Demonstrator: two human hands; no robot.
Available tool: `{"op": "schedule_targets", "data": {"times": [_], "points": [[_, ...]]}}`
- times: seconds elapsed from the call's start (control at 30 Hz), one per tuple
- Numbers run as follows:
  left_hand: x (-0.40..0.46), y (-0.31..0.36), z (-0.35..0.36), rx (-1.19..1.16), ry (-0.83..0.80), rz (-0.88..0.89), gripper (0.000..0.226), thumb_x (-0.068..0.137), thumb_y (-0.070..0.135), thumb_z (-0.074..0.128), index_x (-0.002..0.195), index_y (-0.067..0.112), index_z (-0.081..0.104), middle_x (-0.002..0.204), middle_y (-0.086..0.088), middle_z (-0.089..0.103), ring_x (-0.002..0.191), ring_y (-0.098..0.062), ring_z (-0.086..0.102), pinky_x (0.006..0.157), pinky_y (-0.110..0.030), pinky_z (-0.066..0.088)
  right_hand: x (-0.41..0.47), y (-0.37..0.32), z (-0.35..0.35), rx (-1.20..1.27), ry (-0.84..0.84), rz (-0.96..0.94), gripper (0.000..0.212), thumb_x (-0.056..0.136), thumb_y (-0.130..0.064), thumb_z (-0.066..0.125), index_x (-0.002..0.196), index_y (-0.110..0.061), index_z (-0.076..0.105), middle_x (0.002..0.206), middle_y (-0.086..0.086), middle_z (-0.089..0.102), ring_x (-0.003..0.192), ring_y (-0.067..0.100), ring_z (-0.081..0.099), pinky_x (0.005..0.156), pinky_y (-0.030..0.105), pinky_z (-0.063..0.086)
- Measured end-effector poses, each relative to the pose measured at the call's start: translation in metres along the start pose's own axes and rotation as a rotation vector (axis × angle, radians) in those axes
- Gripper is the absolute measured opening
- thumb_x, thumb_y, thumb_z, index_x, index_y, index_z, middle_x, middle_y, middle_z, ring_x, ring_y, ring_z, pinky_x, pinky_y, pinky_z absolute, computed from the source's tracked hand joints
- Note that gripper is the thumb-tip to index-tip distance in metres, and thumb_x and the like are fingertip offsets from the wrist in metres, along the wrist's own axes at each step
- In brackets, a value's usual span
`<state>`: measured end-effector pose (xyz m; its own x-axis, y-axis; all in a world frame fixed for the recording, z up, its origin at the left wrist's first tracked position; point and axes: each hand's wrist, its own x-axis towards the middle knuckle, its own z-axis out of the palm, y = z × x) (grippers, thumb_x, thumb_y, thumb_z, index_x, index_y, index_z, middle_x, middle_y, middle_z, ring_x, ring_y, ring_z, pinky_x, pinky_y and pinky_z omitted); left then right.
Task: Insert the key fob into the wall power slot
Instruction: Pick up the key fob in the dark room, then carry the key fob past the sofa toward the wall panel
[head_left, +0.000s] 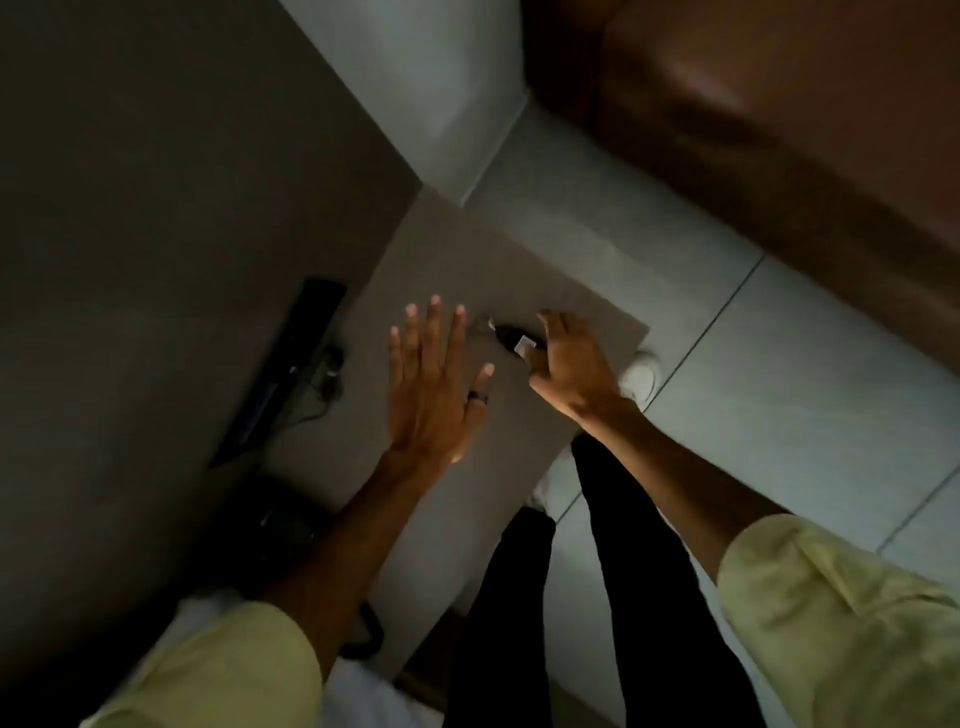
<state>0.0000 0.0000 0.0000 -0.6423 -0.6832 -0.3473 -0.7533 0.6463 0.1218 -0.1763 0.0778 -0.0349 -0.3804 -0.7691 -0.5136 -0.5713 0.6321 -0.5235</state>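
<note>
Left hand (434, 384) flat with fingers spread wide, holding nothing, above a grey table (467, 270); right hand (569, 364) curled around a dark key fob (511, 338) lying on that table.

My left hand (436, 379) is stretched forward, palm down and flat, all five fingers straight and spread, with a dark band ring (478, 397) on one finger. My left forearm runs bare back to a rolled pale yellow-green sleeve (228, 670). My right hand (569, 364) reaches forward beside it, apart from it, fingers curled downward and the thumb tucked in toward them. My right forearm is bare too, ending in the same pale yellow-green sleeve, rolled near the elbow.
</note>
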Motion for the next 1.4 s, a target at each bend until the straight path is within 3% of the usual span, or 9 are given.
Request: {"op": "schedule_targets", "data": {"times": [0.23,0.47,0.6,0.7,0.77,0.97,1.13,1.3,1.4], "points": [[0.002,0.005,0.038,-0.012,0.029,-0.012,0.075,0.111,0.062,0.019,0.173,0.021,0.008,0.181,-0.014,0.001,0.163,-0.028,-0.016,0.135,-0.050,-0.003,0.044,-0.011,0.041,-0.152,0.132,-0.045,0.025,0.095,-0.034,0.062,0.112,-0.016,0.060,0.113,0.012,0.062,0.107,0.035,0.056,0.087,0.046,0.053],[-0.007,0.024,-0.021,-0.058,0.072,-0.035,0.074,0.111,0.057,0.022,0.172,0.017,0.015,0.180,-0.018,0.006,0.163,-0.032,-0.014,0.136,-0.053,0.001,0.032,-0.032,-0.019,-0.081,-0.070,0.071,0.011,0.085,-0.017,0.076,0.094,-0.011,0.074,0.098,0.015,0.077,0.099,0.033,0.072,0.084,0.042,0.063],[-0.029,0.050,-0.101,-0.094,0.099,-0.020,0.073,0.113,0.055,0.027,0.172,0.016,0.010,0.181,-0.018,0.002,0.167,-0.038,-0.009,0.138,-0.056,0.005,-0.021,-0.058,-0.105,0.012,-0.004,0.064,0.053,0.083,-0.009,0.078,0.132,-0.017,0.059,0.115,0.018,0.072,0.106,0.035,0.070,0.091,0.045,0.061],[-0.049,0.080,-0.170,-0.134,0.165,0.082,0.075,0.113,0.054,0.032,0.172,0.015,0.008,0.180,-0.019,0.003,0.167,-0.039,-0.008,0.138,-0.056,0.007,-0.073,-0.077,-0.179,-0.057,0.038,-0.017,0.040,0.085,0.001,0.070,0.122,-0.014,0.069,0.112,0.021,0.067,0.101,0.039,0.067,0.087,0.042,0.059],[-0.062,0.099,-0.215,-0.136,0.242,0.173,0.076,0.113,0.053,0.036,0.172,0.015,0.006,0.180,-0.019,0.004,0.166,-0.036,-0.012,0.138,-0.055,0.006,-0.113,-0.090,-0.229,-0.029,0.126,-0.013,0.029,0.083,0.005,0.069,0.106,-0.011,0.076,0.104,0.019,0.069,0.093,0.035,0.066,0.081,0.037,0.055],[-0.083,0.152,-0.344,-0.227,0.450,0.449,0.076,0.112,0.050,0.046,0.171,0.015,0.015,0.180,-0.019,0.008,0.167,-0.035,-0.010,0.138,-0.049,-0.002,-0.227,-0.125,-0.370,0.077,0.506,-0.062,0.007,0.086,-0.013,0.078,0.093,-0.015,0.079,0.094,0.007,0.079,0.080,0.014,0.068,0.067,0.008,0.039],[-0.087,0.217,-0.441,-0.198,0.632,0.632,0.074,0.111,0.048,0.047,0.171,0.013,0.023,0.180,-0.017,0.011,0.168,-0.037,-0.004,0.136,-0.059,0.013,-0.320,-0.118,-0.478,0.178,0.774,-0.170,0.020,0.080,-0.009,0.081,0.099,-0.014,0.081,0.099,0.005,0.081,0.088,0.011,0.073,0.086,0.023,0.056],[-0.117,0.335,-0.516,-0.160,0.775,0.723,0.076,0.110,0.050,0.039,0.171,0.010,0.018,0.179,-0.023,0.010,0.165,-0.039,-0.009,0.137,-0.061,0.010,-0.425,-0.069,-0.580,0.112,1.031,-0.264,0.022,0.083,-0.003,0.079,0.103,-0.012,0.080,0.100,0.006,0.081,0.089,0.004,0.070,0.084,-0.008,0.039],[-0.149,0.417,-0.541,-0.161,0.845,0.789,0.076,0.111,0.047,0.042,0.171,0.010,0.014,0.180,-0.018,0.002,0.165,-0.038,-0.015,0.137,-0.059,0.004,-0.500,-0.026,-0.630,0.057,1.147,-0.329,0.022,0.085,-0.003,0.077,0.103,-0.016,0.080,0.096,-0.005,0.077,0.092,-0.010,0.059,0.081,-0.010,0.037]]}}
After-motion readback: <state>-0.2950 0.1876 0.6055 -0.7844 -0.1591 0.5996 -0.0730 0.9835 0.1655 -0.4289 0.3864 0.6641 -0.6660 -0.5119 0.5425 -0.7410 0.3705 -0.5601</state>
